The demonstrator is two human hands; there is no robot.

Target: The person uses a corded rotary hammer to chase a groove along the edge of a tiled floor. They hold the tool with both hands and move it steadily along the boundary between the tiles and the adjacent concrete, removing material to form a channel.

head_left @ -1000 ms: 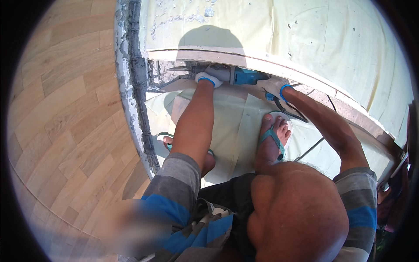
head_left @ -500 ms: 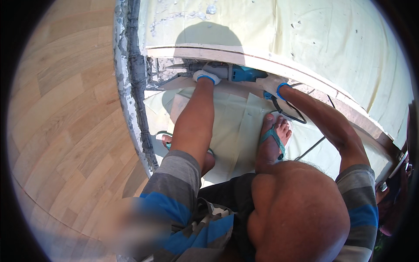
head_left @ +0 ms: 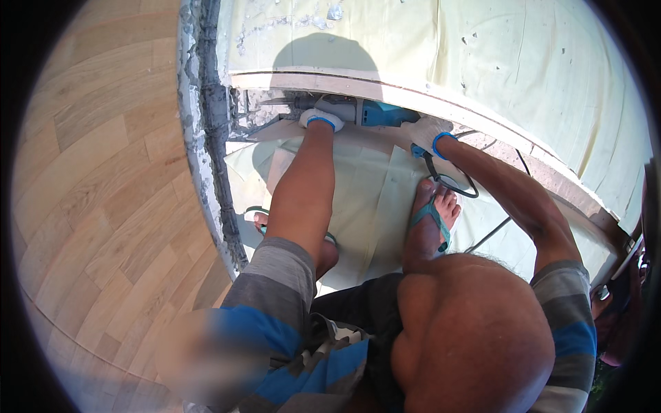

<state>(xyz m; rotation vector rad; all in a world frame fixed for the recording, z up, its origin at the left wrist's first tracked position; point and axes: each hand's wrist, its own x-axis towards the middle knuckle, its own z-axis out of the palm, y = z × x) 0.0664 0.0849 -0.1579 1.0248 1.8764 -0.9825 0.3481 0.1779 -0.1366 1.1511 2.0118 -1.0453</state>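
While most of the frame from 7 to 11 o'clock is wood-pattern floor (head_left: 103,206), a rough grey concrete edge (head_left: 206,138) runs down from 12 o'clock toward centre, crumbled and chipped. Just right of it, pale green sheeting (head_left: 358,199) covers the ground, and the same colour covers the wall (head_left: 537,76) from 12 to 3 o'clock. A wooden strip (head_left: 441,103) runs along the wall's base from 12 toward 4 o'clock.

Left hand (head_left: 320,118), in a white glove with blue cuff, sits at 12 o'clock, wrapped over the front of a power tool (head_left: 358,112) with a grey nose and teal body. Fingers curled round the housing, pressed together. Tool lies level along the strip, its tip pointing at the concrete edge, in shadow.

Right hand (head_left: 427,134), same kind of glove, at about 1 o'clock, closed on the rear of the tool; individual fingers can't be made out. A black cord (head_left: 454,186) loops from there down across the sheeting toward 3 o'clock.

Below the hands, two bare feet in teal sandals: left foot (head_left: 258,219) near centre-left, mostly hidden by the forearm, right foot (head_left: 430,220) at centre. Striped grey and blue sleeves at 6 and 4 o'clock.
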